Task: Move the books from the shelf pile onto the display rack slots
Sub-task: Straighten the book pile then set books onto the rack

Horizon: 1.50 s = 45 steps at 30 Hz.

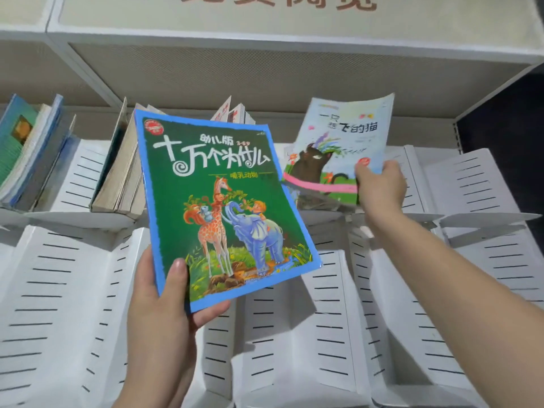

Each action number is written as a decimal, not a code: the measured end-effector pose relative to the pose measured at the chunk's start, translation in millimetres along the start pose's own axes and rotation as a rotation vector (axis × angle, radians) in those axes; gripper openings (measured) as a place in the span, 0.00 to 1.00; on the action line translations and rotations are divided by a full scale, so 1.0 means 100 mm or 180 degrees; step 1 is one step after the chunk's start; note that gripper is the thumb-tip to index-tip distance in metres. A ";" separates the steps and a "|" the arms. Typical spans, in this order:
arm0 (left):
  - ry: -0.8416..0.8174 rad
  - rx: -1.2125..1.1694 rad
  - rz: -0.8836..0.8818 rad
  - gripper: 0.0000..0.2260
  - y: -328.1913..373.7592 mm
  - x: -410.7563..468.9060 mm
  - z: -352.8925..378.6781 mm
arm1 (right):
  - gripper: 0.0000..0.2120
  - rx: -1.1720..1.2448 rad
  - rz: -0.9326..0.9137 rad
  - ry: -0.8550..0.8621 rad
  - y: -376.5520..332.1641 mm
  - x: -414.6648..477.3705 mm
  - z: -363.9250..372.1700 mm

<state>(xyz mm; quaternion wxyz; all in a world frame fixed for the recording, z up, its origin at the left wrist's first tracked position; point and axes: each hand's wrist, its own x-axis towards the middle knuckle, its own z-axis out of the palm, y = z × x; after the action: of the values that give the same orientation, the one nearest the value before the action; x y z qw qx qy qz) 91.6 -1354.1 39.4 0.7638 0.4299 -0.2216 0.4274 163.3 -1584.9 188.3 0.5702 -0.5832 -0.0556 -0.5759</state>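
My left hand (164,301) grips the lower left corner of a green book with a blue border (217,201), showing a giraffe and an elephant, held up in front of the white display rack (59,290). My right hand (379,189) pinches the lower right corner of a pale blue book with a black cat on its cover (338,142), over an upper rack slot at centre right. Under that book lie more thin books (318,201), mostly hidden.
Worn books (123,172) lean in an upper slot left of centre, and blue and teal books (26,148) fill the far-left slot. More book tops (232,113) show behind the green book. White slotted rack pockets (485,187) stand to the right and below.
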 end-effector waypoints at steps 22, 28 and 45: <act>0.0047 0.0047 -0.0004 0.16 0.00 0.20 -0.07 | 0.39 -0.2155 -0.0452 -0.0792 0.41 0.13 0.77; 0.0010 0.0045 -0.0016 0.15 0.04 0.19 -0.07 | 0.40 -0.2858 -0.0569 -0.0673 0.34 0.18 0.74; -0.0343 -0.0035 -0.0366 0.11 0.00 0.16 0.18 | 0.12 0.0918 0.1112 -0.2921 0.12 -0.73 0.01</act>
<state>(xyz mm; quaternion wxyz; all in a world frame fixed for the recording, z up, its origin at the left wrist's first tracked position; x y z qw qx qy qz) 100.8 -1362.0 59.6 0.7764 0.4600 -0.2397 0.3579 148.7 -1545.1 127.7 0.6495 -0.6919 -0.2808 -0.1432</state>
